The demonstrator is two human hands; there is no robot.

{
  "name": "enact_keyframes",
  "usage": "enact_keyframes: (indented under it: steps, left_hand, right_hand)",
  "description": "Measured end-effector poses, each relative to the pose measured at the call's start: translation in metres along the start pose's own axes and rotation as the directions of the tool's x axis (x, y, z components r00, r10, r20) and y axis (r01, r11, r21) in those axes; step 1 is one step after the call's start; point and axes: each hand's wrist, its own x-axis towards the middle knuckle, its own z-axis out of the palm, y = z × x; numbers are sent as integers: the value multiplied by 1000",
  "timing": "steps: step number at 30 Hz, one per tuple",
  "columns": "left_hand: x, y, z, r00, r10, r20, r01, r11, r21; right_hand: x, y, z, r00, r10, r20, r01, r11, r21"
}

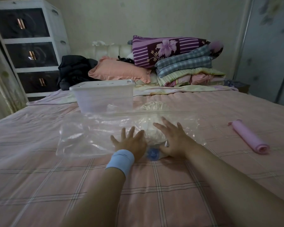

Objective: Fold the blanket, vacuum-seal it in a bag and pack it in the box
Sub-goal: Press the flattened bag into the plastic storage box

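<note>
Clear plastic of a large vacuum bag (pixel 88 136) lay flat on the pink checked bed cover (pixel 138 185). The folded cream blanket (pixel 152 136) was already inside it, bunched toward the bag's 3 o'clock half. The other half was slack and wrinkled.

The left hand (pixel 131 145), with a pale blue wristband (pixel 120 159), and the right hand (pixel 174 138) both rested on the bag with fingers straight and spread. They grasped nothing and pressed down on either side of the blanket's near end. Between the wrists, at the bag's 6 o'clock edge, sat the round blue valve (pixel 152 154), uncovered.

A pink cylinder (pixel 249 136), probably the hand pump, lay well apart at 3 o'clock of the hands, touching nothing but the bed. At 11 o'clock of the bag stood the translucent rectangular plastic box (pixel 103 97), its white lid (pixel 102 83) on.

Folding and bagging looked done. Whether the zip strip along the 12 o'clock edge was closed could not be told. The blanket had not been compressed much, so drawing the air out through the valve seemed to remain. After that, the box would need opening and the flattened bag packing inside.
</note>
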Motion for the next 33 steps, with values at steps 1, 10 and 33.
enact_keyframes:
  steps: [1,10,33]
  left_hand:
    - [8,-8,4,997,20,79,-11,994,-108]
    - [28,-24,15,997,70,-18,-72,900,-430]
    - [-8,74,-11,945,184,-270,-145,976,160]
  right_hand:
    - [-1,3,2,997,-35,-69,38,999,39]
    - [-5,23,-6,993,-31,116,64,955,-288]
    - [-23,-1,-69,999,-36,-1,32,897,-440]
